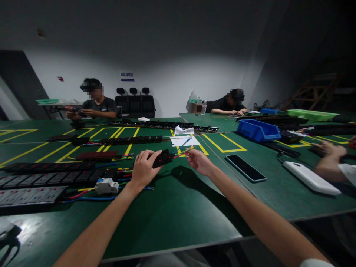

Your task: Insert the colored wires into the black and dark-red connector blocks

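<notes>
My left hand (145, 167) is closed round the end of a black socket strip (163, 157), which is lifted at an angle over the green table. Coloured wires (180, 152) come out of that end, red, yellow and blue among them. The fingers of my right hand (198, 161) pinch the wire ends to the right of the strip. Behind the wires lies a white paper (183, 141) with a blue cable end over it. Left of my left hand, a white breaker (106, 186) sits among wires beside several more strips (33, 196).
A phone (245, 168) and a white power bank (310, 178) lie to the right, with a blue bin (258, 130) behind. Another person's hand (329, 151) rests at the far right. Two people sit across the tables. A green tray (313, 115) stands at the back right.
</notes>
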`<move>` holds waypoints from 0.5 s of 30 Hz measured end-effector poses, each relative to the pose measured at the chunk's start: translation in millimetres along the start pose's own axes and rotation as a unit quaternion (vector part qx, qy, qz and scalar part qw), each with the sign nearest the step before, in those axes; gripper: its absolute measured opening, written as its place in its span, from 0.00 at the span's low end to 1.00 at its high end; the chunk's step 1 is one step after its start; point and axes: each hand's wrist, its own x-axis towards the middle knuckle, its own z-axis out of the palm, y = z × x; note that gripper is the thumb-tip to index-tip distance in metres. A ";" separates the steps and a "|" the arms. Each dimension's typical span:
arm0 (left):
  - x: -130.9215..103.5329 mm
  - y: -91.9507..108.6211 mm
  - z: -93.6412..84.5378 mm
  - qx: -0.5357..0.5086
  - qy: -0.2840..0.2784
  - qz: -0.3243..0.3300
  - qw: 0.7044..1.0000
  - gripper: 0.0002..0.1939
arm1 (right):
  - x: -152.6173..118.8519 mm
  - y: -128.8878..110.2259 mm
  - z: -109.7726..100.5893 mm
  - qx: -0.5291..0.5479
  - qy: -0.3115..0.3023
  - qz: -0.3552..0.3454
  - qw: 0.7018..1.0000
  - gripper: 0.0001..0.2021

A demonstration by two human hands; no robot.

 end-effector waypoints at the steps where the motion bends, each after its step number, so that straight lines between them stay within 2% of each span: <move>1: -0.1 -0.2 0.0 0.005 0.007 -0.009 1.000 0.25 | -1.6 -0.7 1.0 0.000 -0.003 -0.004 1.000 0.07; 8: -0.2 -2.1 0.1 0.029 0.026 -0.031 0.999 0.24 | -9.4 -1.9 8.3 -0.013 -0.019 -0.040 0.999 0.14; 15: -1.8 -5.3 0.3 0.041 0.014 -0.018 0.999 0.25 | -2.5 0.5 4.5 -0.002 0.070 -0.072 0.995 0.15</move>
